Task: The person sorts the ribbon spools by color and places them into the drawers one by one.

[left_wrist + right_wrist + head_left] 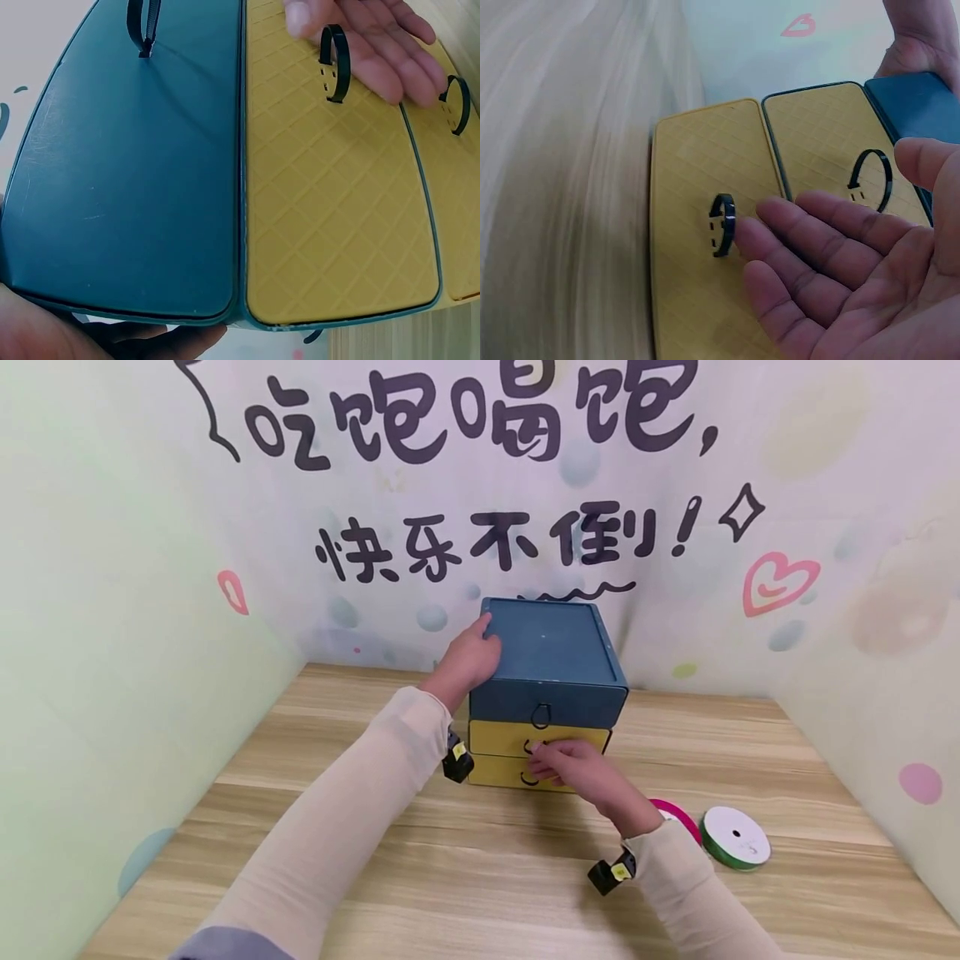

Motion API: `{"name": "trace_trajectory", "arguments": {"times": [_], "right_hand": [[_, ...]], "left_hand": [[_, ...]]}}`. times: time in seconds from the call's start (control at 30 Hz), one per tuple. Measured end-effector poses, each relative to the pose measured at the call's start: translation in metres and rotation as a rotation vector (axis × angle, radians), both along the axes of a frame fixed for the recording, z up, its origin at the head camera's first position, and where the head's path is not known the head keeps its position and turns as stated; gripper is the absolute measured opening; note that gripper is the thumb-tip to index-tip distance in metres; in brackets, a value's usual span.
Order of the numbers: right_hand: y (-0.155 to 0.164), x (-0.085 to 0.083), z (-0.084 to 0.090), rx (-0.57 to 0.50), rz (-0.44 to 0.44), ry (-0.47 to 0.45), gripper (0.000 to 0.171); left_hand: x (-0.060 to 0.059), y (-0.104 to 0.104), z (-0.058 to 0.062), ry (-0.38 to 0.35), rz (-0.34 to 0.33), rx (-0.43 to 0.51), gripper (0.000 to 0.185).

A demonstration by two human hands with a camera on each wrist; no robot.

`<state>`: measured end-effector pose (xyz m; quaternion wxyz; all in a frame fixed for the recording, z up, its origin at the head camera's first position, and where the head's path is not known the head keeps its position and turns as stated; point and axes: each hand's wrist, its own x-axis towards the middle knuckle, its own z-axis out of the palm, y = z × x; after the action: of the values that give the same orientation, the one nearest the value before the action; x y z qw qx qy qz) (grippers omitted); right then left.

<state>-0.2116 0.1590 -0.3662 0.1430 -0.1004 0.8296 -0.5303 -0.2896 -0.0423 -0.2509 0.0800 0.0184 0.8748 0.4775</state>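
Head view: set above and behind the forearms, facing forward and down across the tabletop to the lettered wall, drawer unit at middle distance. Left wrist view: close before the fronts, turned sideways, blue drawer at left, right hand entering from top. Right wrist view: also close, turned oppositely, tabletop at left; both wrist views share the yellow drawers and right hand.

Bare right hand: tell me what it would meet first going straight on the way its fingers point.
Probably the thin black loop handle on the bottom yellow, diamond-patterned drawer front, though depth between fingertips and handle is unclear.
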Motion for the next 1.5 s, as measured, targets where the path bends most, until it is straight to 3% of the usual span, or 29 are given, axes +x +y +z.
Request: {"name": "trace_trajectory", "arguments": {"times": [0.27, 0.7, 1.1, 1.5], "right_hand": [[-0.009, -0.001, -0.008, -0.029, -0.011, -0.059, 0.055], [-0.018, -0.005, -0.014, -0.192, -0.042, -0.179, 0.065], [-0.021, -0.007, -0.014, -0.334, 0.001, -0.234, 0.073], [-0.021, -0.009, -0.025, -0.461, 0.067, -0.275, 0.046]], "left_hand": [[0.001, 0.001, -0.001, -0.013, -0.002, -0.001, 0.056], [-0.002, 0.001, -0.001, -0.006, 0.000, -0.007, 0.056], [-0.002, 0.001, -0.001, -0.003, 0.000, -0.014, 0.056], [-0.003, 0.001, -0.002, 0.007, -0.003, 0.000, 0.056]]}}
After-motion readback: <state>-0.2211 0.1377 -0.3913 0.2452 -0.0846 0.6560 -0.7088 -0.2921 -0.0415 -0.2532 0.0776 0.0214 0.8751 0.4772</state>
